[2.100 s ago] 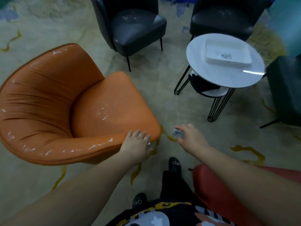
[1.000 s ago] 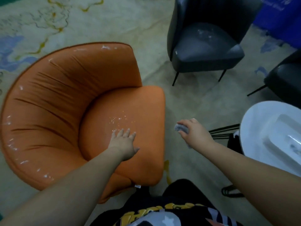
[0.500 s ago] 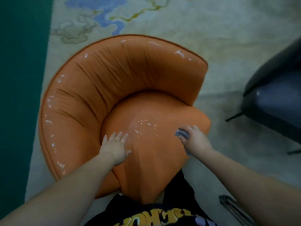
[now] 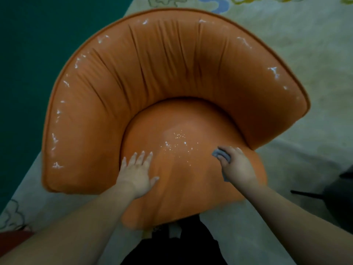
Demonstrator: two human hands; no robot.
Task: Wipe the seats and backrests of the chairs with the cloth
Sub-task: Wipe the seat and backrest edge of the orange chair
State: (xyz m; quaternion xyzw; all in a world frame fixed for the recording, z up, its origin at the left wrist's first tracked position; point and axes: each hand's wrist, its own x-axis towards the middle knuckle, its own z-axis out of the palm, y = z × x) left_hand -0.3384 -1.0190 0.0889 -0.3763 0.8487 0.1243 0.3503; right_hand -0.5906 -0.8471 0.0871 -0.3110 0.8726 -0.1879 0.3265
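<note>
Left hand (image 4: 138, 174) flat, fingers spread, pressing on chair (image 4: 172, 96) seat. Right hand (image 4: 236, 166) bunches grey cloth (image 4: 219, 154) at seat's right edge. White specks (image 4: 177, 142) between hands: best swept leftward, firm overlapping strokes, left hand bracing.

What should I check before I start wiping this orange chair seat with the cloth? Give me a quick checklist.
1. Cloth in the right hand: ok, bunched in the grip.
2. Cloth on the seat: ok, at its right side.
3. Left hand steadying the chair: ok, flat on the seat, fingers spread.
4. Specks to wipe: ok, visible mid-seat between the hands.
5. Backrest wiped: not ok, white marks along its rim.
6. Cloth damp or clean: cannot tell.
</note>
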